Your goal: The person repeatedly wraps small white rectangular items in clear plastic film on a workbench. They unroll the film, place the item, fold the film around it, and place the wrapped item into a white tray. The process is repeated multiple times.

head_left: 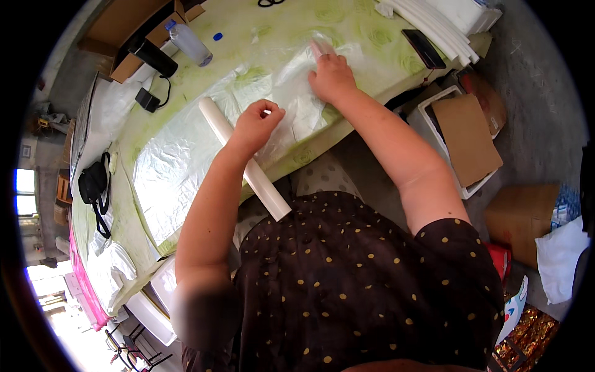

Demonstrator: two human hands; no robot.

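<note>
My left hand (255, 128) is curled with thumb and fingertips together, above clear plastic film; what they pinch, if anything, is too small to make out. Beneath that wrist lies a long white tube (268, 189), slanting across the table edge toward my body. Farther out, my right hand (333, 77) has its fingers closed over a small pinkish piece (320, 48), whose kind I cannot tell. Thin, crinkled clear plastic film (170, 180) spreads over the table from the left side to beneath both hands.
A green patterned cloth covers the table (304, 155). Toward the back left stand a water bottle (189, 43), a black cup (153, 57) and an adapter (147, 100). A phone (423, 48) and white foam tubes (427, 28) lie far right. Boxes (520, 220) crowd the right floor.
</note>
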